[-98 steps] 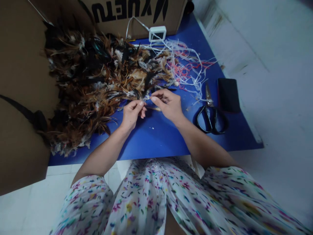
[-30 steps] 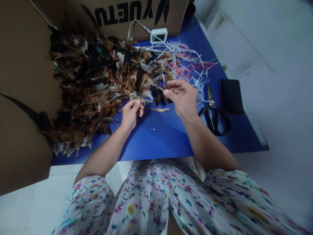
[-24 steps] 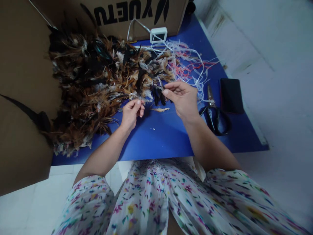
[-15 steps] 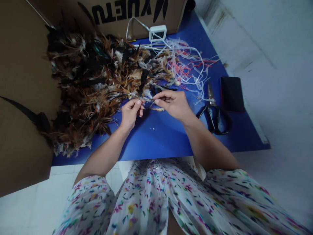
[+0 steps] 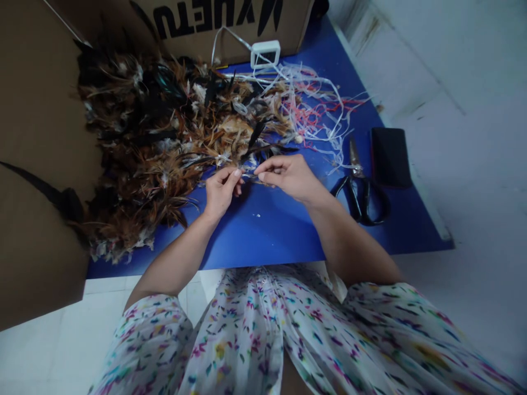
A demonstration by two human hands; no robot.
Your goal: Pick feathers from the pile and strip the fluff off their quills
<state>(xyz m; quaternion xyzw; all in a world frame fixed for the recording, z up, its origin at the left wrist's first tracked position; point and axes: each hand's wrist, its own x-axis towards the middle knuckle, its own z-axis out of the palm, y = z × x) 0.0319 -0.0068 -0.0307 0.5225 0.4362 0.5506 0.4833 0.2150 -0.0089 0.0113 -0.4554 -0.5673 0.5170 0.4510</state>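
My left hand (image 5: 222, 189) is closed in a pinch, thumb against forefinger, on the near end of a feather (image 5: 249, 175). Across a small gap, my right hand (image 5: 288, 175) pinches the same feather's other side with thumb and fingertips. Fine whitish and dark strands show between the two hands, but their exact shape is too small to make out. Just behind the fingertips, a black feather (image 5: 257, 134) sticks up at a slant. A large heap of brown and black feathers (image 5: 156, 148) spreads to the left of and behind my hands.
Black-handled scissors (image 5: 360, 192) lie right of my right arm, beside a dark phone-like slab (image 5: 390, 158). White and pink ribbon strips (image 5: 317, 109) tangle behind them. A small white device (image 5: 265, 55) stands before a cardboard box (image 5: 230, 41). Another cardboard panel (image 5: 37, 219) borders the blue table (image 5: 263, 236).
My right hand has shifted slightly left, closer to my left hand. The upright black feather has tilted to the right.
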